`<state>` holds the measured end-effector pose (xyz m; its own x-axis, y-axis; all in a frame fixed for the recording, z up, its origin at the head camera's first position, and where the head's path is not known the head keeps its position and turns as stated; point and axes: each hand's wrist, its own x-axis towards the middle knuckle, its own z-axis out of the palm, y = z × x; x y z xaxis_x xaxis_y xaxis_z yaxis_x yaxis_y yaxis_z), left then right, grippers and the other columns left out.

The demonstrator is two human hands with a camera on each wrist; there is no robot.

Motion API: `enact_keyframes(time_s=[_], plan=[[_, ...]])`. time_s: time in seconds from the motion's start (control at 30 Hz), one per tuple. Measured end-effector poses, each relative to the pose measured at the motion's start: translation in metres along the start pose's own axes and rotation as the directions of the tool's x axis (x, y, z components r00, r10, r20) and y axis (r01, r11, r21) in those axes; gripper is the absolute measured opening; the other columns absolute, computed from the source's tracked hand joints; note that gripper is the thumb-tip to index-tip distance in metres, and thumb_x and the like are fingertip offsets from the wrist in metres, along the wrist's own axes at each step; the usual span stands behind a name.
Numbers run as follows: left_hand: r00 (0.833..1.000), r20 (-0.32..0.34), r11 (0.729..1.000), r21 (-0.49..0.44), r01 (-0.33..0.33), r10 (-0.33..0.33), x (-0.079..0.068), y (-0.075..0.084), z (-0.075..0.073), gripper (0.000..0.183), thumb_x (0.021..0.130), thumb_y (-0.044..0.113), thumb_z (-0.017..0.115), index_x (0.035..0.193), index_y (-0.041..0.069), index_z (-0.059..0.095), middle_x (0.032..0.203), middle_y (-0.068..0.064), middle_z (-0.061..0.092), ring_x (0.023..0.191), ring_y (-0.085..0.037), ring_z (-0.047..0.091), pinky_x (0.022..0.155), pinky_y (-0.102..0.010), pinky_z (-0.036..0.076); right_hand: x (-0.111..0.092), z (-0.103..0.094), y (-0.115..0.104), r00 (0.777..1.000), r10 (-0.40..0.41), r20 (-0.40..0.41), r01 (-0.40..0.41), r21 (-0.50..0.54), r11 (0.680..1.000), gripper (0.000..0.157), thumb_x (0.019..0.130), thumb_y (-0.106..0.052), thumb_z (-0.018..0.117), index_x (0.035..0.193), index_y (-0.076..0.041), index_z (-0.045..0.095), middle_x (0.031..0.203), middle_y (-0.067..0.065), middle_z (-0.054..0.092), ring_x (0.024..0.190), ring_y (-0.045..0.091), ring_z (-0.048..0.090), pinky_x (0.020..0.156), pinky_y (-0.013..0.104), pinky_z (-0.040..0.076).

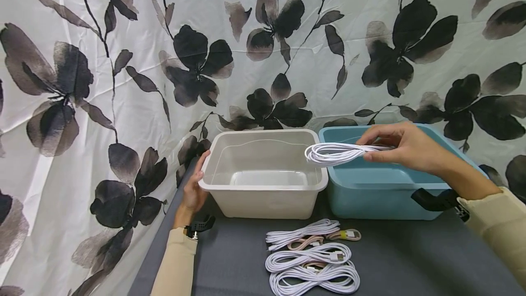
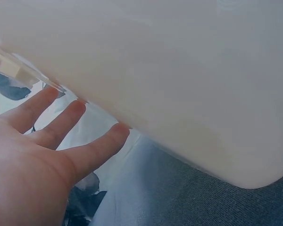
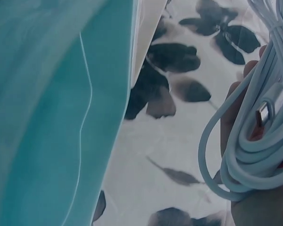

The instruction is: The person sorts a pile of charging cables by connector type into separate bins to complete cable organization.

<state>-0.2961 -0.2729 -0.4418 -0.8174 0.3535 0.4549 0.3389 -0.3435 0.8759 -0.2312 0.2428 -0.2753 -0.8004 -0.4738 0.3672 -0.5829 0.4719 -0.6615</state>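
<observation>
My right hand (image 1: 407, 147) pinches a bundled white charging cable (image 1: 334, 154) between thumb and fingers, above the blue plastic bin (image 1: 378, 202). The bundle's looped end reaches left over the beige bin's near right corner. In the right wrist view, a metal plug (image 3: 264, 113) shows among the cable's loops. My left hand (image 1: 195, 191) is at the left side of the beige plastic bin (image 1: 263, 204). Its fingertips (image 2: 120, 129) touch the bin's outer wall in the left wrist view, fingers spread and fairly straight. The beige bin's visible floor is bare.
Several bundled white cables (image 1: 314, 282) lie on the grey tabletop (image 1: 234, 255) in front of the bins, with pinkish cables (image 1: 345, 235) among them. The bins stand side by side. A floral curtain (image 1: 230, 76) hangs behind them and along the left.
</observation>
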Motion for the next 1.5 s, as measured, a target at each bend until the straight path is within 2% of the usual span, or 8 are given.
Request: enact_keyframes(time_s=[0.3,0.63,1.1,1.23,1.4,1.5], plan=[[1.000,0.004,1.000,0.000,0.004,-0.004,0.002,-0.001,0.000,0.067,0.094,0.025,0.030,0.155,0.015,0.006,0.156,-0.025,0.006,0.125,-0.018,0.039,0.095,-0.033,0.041,0.015,-0.016,0.019,0.995,0.096,-0.008,-0.096,-0.039,0.995,0.028,0.080,-0.013,0.077,0.107,-0.013,0.071,0.106,-0.001,0.066,0.081,0.019,0.066,0.068,0.026,0.053],[1.000,-0.014,1.000,0.020,0.012,-0.011,0.001,-0.001,-0.001,0.068,0.093,0.024,0.029,0.155,0.015,0.006,0.158,-0.022,0.006,0.127,-0.016,0.038,0.096,-0.032,0.041,0.030,-0.030,0.046,0.971,0.239,-0.017,-0.240,-0.111,0.964,0.031,0.082,-0.028,0.075,0.112,-0.019,0.070,0.110,-0.003,0.066,0.093,0.016,0.062,0.074,0.025,0.051],[1.000,-0.016,0.999,0.034,0.022,-0.022,0.001,0.000,-0.001,0.068,0.093,0.029,0.033,0.155,0.017,0.007,0.159,-0.021,0.006,0.127,-0.017,0.037,0.098,-0.038,0.038,0.042,-0.036,0.088,0.953,0.301,0.026,-0.297,-0.098,0.950,0.035,0.082,-0.031,0.075,0.113,-0.017,0.070,0.109,0.000,0.068,0.093,0.019,0.062,0.077,0.028,0.052],[1.000,-0.007,0.999,0.039,0.013,-0.013,0.000,0.001,-0.003,0.067,0.094,0.027,0.031,0.155,0.016,0.007,0.159,-0.020,0.006,0.128,-0.017,0.037,0.099,-0.039,0.037,0.042,-0.037,0.098,0.945,0.324,0.033,-0.319,-0.106,0.942,0.038,0.082,-0.034,0.075,0.115,-0.017,0.069,0.110,0.001,0.068,0.093,0.019,0.063,0.081,0.035,0.051],[0.999,-0.014,0.999,0.027,0.032,-0.031,-0.002,0.004,-0.001,0.067,0.094,0.027,0.030,0.156,0.017,0.006,0.159,-0.020,0.007,0.132,-0.030,0.031,0.099,-0.041,0.037,0.041,-0.036,0.107,0.933,0.357,0.036,-0.350,-0.135,0.927,0.040,0.081,-0.038,0.074,0.114,-0.016,0.070,0.111,0.003,0.069,0.096,0.019,0.062,0.089,0.050,0.048],[0.999,-0.011,0.999,0.024,0.042,-0.041,-0.003,0.007,0.001,0.067,0.093,0.025,0.028,0.156,0.017,0.004,0.159,-0.020,0.005,0.134,-0.040,0.023,0.099,-0.041,0.037,0.042,-0.034,0.112,0.925,0.377,0.041,-0.366,-0.159,0.917,0.040,0.080,-0.040,0.075,0.113,-0.016,0.070,0.111,0.004,0.069,0.096,0.018,0.062,0.086,0.045,0.049]])
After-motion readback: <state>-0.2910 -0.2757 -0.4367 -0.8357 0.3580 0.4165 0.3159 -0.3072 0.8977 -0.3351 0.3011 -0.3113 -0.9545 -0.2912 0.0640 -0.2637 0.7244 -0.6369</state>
